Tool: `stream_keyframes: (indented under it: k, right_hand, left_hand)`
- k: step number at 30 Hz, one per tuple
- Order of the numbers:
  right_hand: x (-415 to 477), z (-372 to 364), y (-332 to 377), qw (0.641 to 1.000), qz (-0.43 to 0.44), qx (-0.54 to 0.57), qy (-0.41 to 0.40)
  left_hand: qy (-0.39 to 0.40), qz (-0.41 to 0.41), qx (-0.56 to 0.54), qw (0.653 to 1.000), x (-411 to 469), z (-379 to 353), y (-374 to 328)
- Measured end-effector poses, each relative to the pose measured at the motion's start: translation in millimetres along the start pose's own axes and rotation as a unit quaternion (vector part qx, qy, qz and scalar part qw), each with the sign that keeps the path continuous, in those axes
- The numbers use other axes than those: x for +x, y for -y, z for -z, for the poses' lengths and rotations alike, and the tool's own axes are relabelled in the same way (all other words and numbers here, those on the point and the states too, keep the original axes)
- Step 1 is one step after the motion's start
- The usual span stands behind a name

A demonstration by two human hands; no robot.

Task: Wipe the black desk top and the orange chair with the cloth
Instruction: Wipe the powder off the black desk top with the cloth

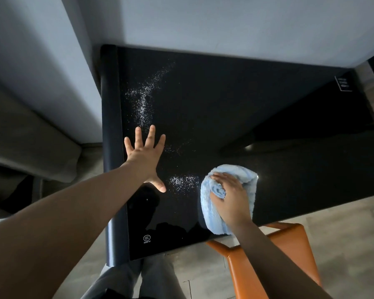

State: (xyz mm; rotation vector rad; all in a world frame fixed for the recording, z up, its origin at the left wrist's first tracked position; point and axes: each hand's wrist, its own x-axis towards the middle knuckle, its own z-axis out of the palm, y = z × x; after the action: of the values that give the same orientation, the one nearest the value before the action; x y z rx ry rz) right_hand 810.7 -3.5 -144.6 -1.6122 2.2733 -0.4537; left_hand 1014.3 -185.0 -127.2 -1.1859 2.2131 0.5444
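The glossy black desk top point(257, 108) fills the middle of the head view. White powdery specks point(146, 100) trail across its left half, with a smaller patch point(183, 181) near the front. My left hand point(146, 157) lies flat on the desk with fingers spread, just left of that patch. My right hand point(230, 198) grips a bunched light blue cloth point(209, 209) and presses it on the desk near the front edge. The orange chair point(289, 242) stands below the front edge, partly hidden by my right forearm.
A pale wall point(225, 22) backs the desk. A grey upholstered seat point(30, 137) sits at the left. A dark rounded rail point(111, 126) edges the desk's left side. Wood-look floor point(343, 234) shows at the right, and my grey trouser legs point(125, 281) below.
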Motion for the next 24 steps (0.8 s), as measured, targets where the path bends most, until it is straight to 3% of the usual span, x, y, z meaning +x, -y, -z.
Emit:
stream_keyframes:
  k: [7,15,24]
  right_hand:
    - [-20,-1,-5,1.0,0.001,0.004,-0.009]
    - [-44,-4,-7,1.0,-0.02,-0.006,0.006]
    - [-84,-6,-12,1.0,-0.017,0.019,0.004]
  left_hand:
    - [-0.035,0.003,0.011,0.999,-28,-10,-14]
    - [-0.004,0.038,-0.045,0.998,-90,-67,-45]
    - [-0.021,0.048,-0.035,0.998,-96,-85,-48]
